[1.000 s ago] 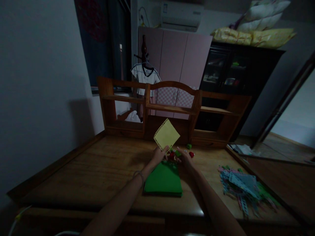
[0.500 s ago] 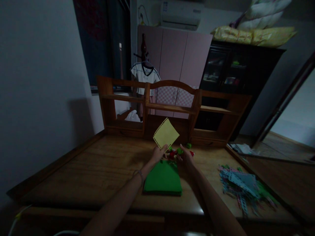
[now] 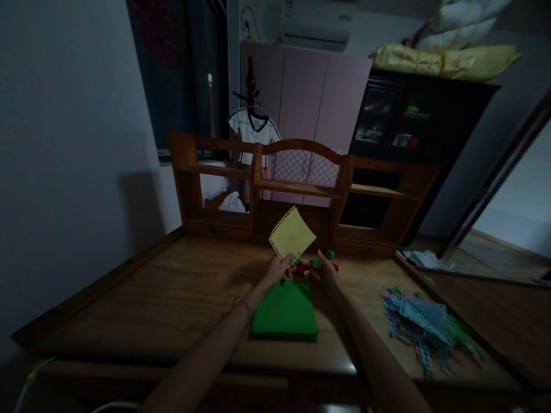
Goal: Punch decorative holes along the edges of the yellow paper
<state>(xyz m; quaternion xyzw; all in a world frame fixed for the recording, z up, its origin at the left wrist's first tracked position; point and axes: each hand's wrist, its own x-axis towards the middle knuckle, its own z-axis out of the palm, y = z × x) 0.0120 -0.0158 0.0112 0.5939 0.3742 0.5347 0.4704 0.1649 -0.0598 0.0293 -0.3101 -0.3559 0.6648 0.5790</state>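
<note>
My left hand (image 3: 278, 268) pinches the lower corner of a yellow square panel (image 3: 292, 233) with a perforated edge and holds it upright above the desk. My right hand (image 3: 327, 273) is closed on a small green piece (image 3: 315, 263), raised a little beside the panel. Between the hands lie small red and green pieces (image 3: 301, 268). Just in front of both hands a stack of green panels (image 3: 285, 309) lies flat on the wooden desk (image 3: 172, 298). Another small green piece (image 3: 330, 253) sits behind my right hand.
A pile of blue, green and pink perforated strips and panels (image 3: 424, 327) lies at the desk's right. A wooden shelf unit (image 3: 301, 189) stands along the back edge. The room is dim; a wall is on the left, wardrobes behind.
My right hand has lifted a small green piece off the desk and brought it up beside the yellow panel. The left hand and panel have barely moved.
</note>
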